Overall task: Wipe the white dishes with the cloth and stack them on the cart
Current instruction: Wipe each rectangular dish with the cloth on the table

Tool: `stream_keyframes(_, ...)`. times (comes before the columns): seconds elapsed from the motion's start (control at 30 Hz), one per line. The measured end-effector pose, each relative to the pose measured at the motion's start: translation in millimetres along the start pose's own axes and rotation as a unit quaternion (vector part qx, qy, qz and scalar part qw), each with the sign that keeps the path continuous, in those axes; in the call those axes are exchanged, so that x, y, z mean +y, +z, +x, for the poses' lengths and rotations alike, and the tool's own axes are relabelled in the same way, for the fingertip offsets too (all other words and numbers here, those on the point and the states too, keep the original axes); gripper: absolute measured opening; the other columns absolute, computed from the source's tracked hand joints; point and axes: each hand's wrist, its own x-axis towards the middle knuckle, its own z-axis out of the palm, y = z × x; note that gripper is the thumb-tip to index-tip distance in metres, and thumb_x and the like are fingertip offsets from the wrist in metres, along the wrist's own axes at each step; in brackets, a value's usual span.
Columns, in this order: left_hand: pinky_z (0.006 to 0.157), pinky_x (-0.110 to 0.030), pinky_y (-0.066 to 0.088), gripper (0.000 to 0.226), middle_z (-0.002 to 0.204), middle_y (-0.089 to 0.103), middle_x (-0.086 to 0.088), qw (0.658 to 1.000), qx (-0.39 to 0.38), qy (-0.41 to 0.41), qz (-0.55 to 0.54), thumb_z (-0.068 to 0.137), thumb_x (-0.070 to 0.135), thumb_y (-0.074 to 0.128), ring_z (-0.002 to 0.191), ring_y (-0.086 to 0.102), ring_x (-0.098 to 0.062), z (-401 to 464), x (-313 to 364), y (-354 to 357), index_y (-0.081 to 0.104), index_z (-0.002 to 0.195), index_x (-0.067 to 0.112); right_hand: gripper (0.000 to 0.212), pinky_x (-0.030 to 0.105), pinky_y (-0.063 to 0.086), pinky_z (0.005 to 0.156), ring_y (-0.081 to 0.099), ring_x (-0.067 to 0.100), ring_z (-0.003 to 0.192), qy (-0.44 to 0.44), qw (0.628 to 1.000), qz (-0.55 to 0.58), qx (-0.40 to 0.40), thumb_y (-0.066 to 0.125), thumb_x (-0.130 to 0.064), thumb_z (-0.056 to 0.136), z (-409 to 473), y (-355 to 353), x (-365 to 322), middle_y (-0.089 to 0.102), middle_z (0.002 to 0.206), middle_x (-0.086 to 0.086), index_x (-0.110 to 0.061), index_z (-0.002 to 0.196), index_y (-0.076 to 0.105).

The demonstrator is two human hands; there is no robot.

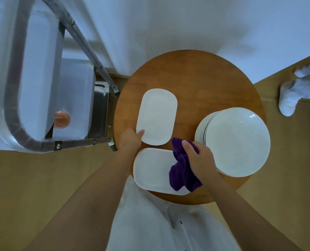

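A: Which step do you think is in hand now?

B: I judge it is the start of a wipe. The left hand (130,140) takes the lower left edge of the upper oblong dish (156,116), in the middle of the frame; the thumb lies on the rim, and the other fingers are hidden, so I cannot tell how they sit under it. The right hand (199,158) has its fingers curled around the bunched purple cloth (182,173), which hangs over the right end of the lower oblong dish (154,171).

A: Where are the other dishes?

B: A stack of round white plates (238,142) stands at the right side of the round wooden worktop (195,73). Both oblong dishes lie flat on it too, near each other.

A: And the next move?

B: Probably to lift or steady the held dish and bring the cloth onto its face. The rim is thin, so the hold must be firm.

A: Is anything on the cart (32,84)?

B: At the upper left, its trays look pale and blurred. I see no white dish stacked there, only one small orange round thing (61,119) which I cannot identify.
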Motion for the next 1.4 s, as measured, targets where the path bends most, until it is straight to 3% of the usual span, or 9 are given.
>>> stream_keyframes(0.1, 0.093, -0.037, 0.047, 0.038, 0.116, 0.059, -0.013, 1.000, -0.007, 0.004, 0.025, 0.098, 0.039, 0.048, 0.107, 0.058, -0.030, 5, 5, 2, 0.055, 0.116, 0.006, 0.022, 0.017, 0.043, 0.063, 0.058, 0.015, 0.071, -0.003, 1.000, 0.007, 0.008, 0.043, -0.042, 0.095, 2, 1, -3, 0.058, 0.074, -0.007, -0.028, 0.079, 0.050)
stream_keyframes(0.47, 0.087, -0.035, 0.052, 0.024, 0.108, 0.063, -0.015, 0.992, 0.033, 0.036, 0.116, 0.098, 0.024, 0.053, 0.096, 0.063, -0.029, 7, 16, -16, 0.059, 0.109, 0.003, 0.024, 0.015, 0.041, 0.057, 0.057, 0.012, 0.066, -0.005, 1.000, 0.018, -0.002, 0.043, -0.041, 0.096, -4, 2, 0, 0.057, 0.069, -0.006, -0.027, 0.077, 0.051)
stream_keyframes(0.6, 0.089, -0.037, 0.050, 0.027, 0.112, 0.059, -0.011, 0.996, 0.073, 0.027, -0.042, 0.102, 0.028, 0.042, 0.098, 0.060, -0.026, 0, 14, -20, 0.052, 0.117, 0.008, 0.022, 0.018, 0.044, 0.061, 0.059, 0.015, 0.071, 0.003, 1.000, 0.028, 0.002, 0.044, -0.042, 0.095, -4, -2, -2, 0.059, 0.074, -0.004, -0.025, 0.084, 0.053)
stream_keyframes(0.7, 0.085, -0.033, 0.046, 0.014, 0.108, 0.053, -0.002, 0.975, 0.118, 0.040, -0.184, 0.102, 0.032, 0.040, 0.095, 0.053, -0.016, -10, 12, -20, 0.040, 0.110, 0.021, 0.020, 0.023, 0.049, 0.068, 0.061, 0.018, 0.078, 0.014, 0.998, 0.055, 0.010, 0.044, -0.042, 0.095, -6, -5, -5, 0.061, 0.080, -0.002, -0.025, 0.087, 0.053)
stream_keyframes(0.93, 0.096, -0.036, 0.043, 0.031, 0.114, 0.048, 0.000, 0.937, 0.105, 0.024, -0.332, 0.104, 0.033, 0.032, 0.107, 0.049, -0.017, -39, 13, -29, 0.040, 0.128, 0.015, 0.018, 0.026, 0.051, 0.069, 0.062, 0.019, 0.078, 0.004, 0.993, 0.107, 0.040, 0.047, -0.040, 0.095, -23, -19, -25, 0.063, 0.081, -0.002, -0.028, 0.084, 0.055)
stream_keyframes(1.13, 0.102, -0.042, 0.046, 0.027, 0.120, 0.050, -0.004, 0.901, 0.087, 0.031, -0.424, 0.104, 0.036, 0.029, 0.115, 0.050, -0.021, -84, 13, -44, 0.040, 0.124, 0.022, 0.008, 0.027, 0.052, 0.064, 0.064, 0.017, 0.081, -0.032, 0.964, 0.239, 0.115, 0.055, -0.039, 0.090, -50, -51, -53, 0.065, 0.084, -0.005, -0.032, 0.089, 0.057)
stream_keyframes(1.23, 0.091, -0.037, 0.051, 0.023, 0.119, 0.051, 0.000, 0.877, 0.082, 0.055, -0.470, 0.104, 0.040, 0.028, 0.105, 0.053, -0.016, -115, 15, -55, 0.039, 0.122, 0.032, 0.016, 0.036, 0.056, 0.073, 0.064, 0.023, 0.089, -0.052, 0.940, 0.312, 0.125, 0.060, -0.038, 0.087, -59, -74, -69, 0.066, 0.094, 0.001, -0.029, 0.100, 0.058)
stream_keyframes(1.33, 0.060, -0.018, 0.045, 0.042, 0.117, 0.051, 0.005, 0.860, 0.088, 0.076, -0.497, 0.102, 0.047, 0.028, 0.091, 0.055, -0.009, -144, 20, -65, 0.037, 0.140, 0.030, 0.031, 0.034, 0.055, 0.072, 0.063, 0.023, 0.096, -0.091, 0.933, 0.335, 0.097, 0.063, -0.036, 0.085, -69, -89, -83, 0.064, 0.100, -0.001, -0.027, 0.112, 0.054)
stream_keyframes(1.4, 0.053, -0.010, 0.041, 0.049, 0.102, 0.047, 0.017, 0.855, 0.070, 0.091, -0.505, 0.100, 0.052, 0.026, 0.079, 0.046, 0.002, -164, 25, -71, 0.030, 0.145, 0.034, 0.041, 0.031, 0.055, 0.069, 0.062, 0.023, 0.099, -0.143, 0.937, 0.317, 0.042, 0.065, -0.037, 0.083, -77, -92, -89, 0.064, 0.105, -0.002, -0.025, 0.120, 0.052)
